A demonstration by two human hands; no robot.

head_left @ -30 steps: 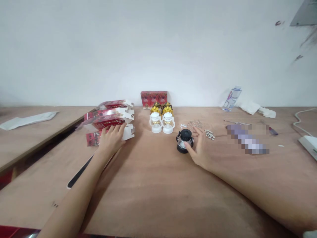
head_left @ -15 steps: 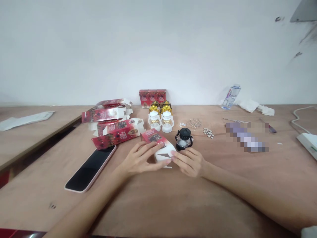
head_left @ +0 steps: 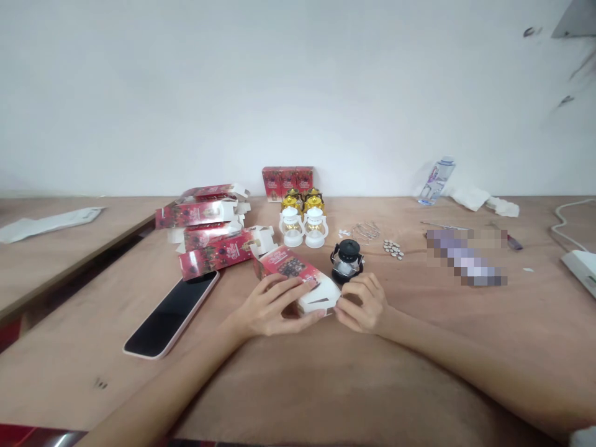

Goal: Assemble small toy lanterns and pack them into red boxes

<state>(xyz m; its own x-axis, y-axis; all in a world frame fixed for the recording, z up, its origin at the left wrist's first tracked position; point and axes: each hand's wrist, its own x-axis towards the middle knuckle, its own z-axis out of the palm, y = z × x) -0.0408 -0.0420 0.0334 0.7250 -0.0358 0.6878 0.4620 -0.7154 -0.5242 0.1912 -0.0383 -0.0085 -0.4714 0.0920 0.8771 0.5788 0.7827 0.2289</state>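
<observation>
Low over the table, a red printed cardboard box point(head_left: 291, 264) lies tilted between my hands, its white end flaps facing me. My left hand point(head_left: 277, 307) wraps over its left side, fingers on the printed face and thumb along the lower flap edge. With bent fingertips my right hand point(head_left: 363, 304) pinches the white flap at the right corner. Just behind my right hand stands a small black lantern point(head_left: 347, 261) with a clear middle. Two white lanterns point(head_left: 315, 228) stand side by side beyond the box, with golden lanterns point(head_left: 314, 200) behind them.
Flattened red boxes point(head_left: 214, 251) are piled at the left, above a phone point(head_left: 172, 316). Three closed red boxes point(head_left: 287, 181) stand by the wall. Button cells point(head_left: 393, 249) and thin wire pieces point(head_left: 367, 232) lie right of the lanterns. A bottle point(head_left: 436, 181) leans at the wall.
The end flaps have folded further in, so the box end looks more closed. The box and both hands have shifted slightly right; its far flaps now show.
</observation>
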